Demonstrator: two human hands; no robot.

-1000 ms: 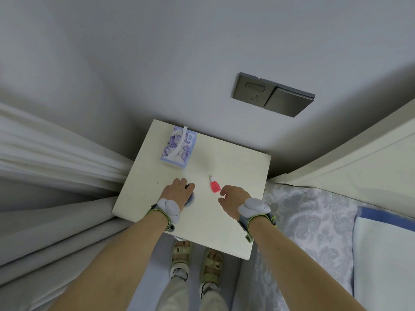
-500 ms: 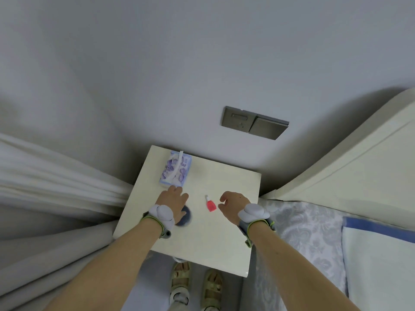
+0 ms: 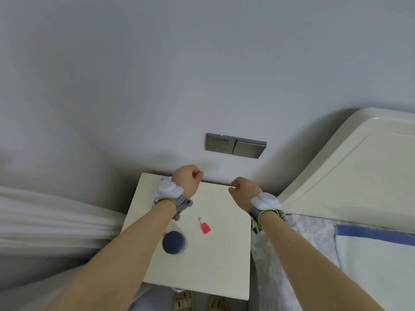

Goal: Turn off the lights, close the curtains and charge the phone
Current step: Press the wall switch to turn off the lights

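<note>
Grey rectangular wall switch plate [image 3: 235, 145]: fixed flush to the pale wall, just above the far edge of the cream square bedside table [image 3: 224, 265] and left of the cream padded headboard [image 3: 348, 171]. Split in two halves, the left with a slot and small markings, the right a plain flat rocker.

Left hand [image 3: 187, 179]: raised over the table's far edge, below and left of the plate, curled into a loose fist with nothing visible in it. Right hand [image 3: 246, 190]: alongside, below the rocker half, fingers likewise folded in and apparently empty. Neither touching the plate.

Likely a rigid, smooth part with a short, stiff click. No grip needed, by the look of it; best met with one extended fingertip pressed squarely on the rocker's face, near its edge instead of the middle seam. Probably little force called for, and little risk of slipping beyond sliding onto the neighbouring half.

On the tabletop, well clear of both hands: a dark blue round disc [image 3: 174, 242] and, just beside it, a small pink bottle with a white cap [image 3: 204, 227]. At left, gathered white fabric curtains [image 3: 56, 218], soft and light by appearance, probably best taken by a leading fold. No phone in view.
</note>
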